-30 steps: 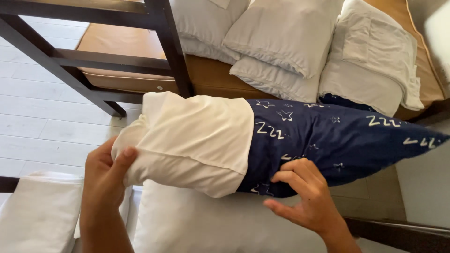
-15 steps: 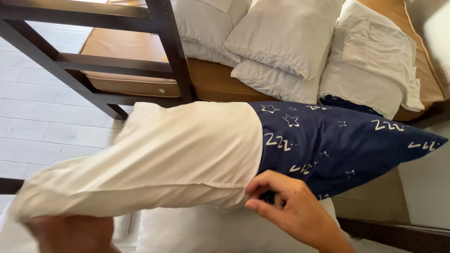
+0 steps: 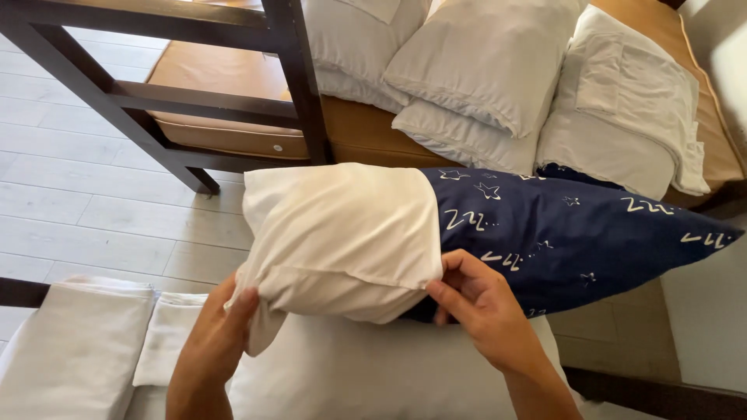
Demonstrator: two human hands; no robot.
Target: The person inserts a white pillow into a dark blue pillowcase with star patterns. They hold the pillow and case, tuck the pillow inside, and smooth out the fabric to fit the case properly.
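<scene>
Both hands had a grip on the white pillowcase (image 3: 342, 241): the left hand (image 3: 222, 330) was clenched round its bunched near-left corner, and the right hand (image 3: 482, 307) pinched the case's open hem where it met the dark blue pillow (image 3: 576, 229), fingers curled under the edge. The pillow, printed with small white stars and letters, was held in the air between the near bed and the far one, its left half inside the case and its right half bare, the far-right corner pointing out past the right hand.

Beneath the hands lay a white pillow (image 3: 373, 373) on the near bed, with folded white linen (image 3: 78, 350) to its left. Across the gap, on the tan mattress (image 3: 233, 78) of the far bed, a heap of grey-white pillows (image 3: 482, 70) and folded sheets (image 3: 630, 93) sat beside a dark wooden ladder (image 3: 292, 85).

Judged from this hold, the risk looked to be in the pinch at the hem: only the fingertips carried that side, so the heavy bare end could sag and slide back out of the case, or drop towards the floor (image 3: 93, 210) in the gap. The bunched left corner could also leave the pillow's corner unseated and the case twisted
</scene>
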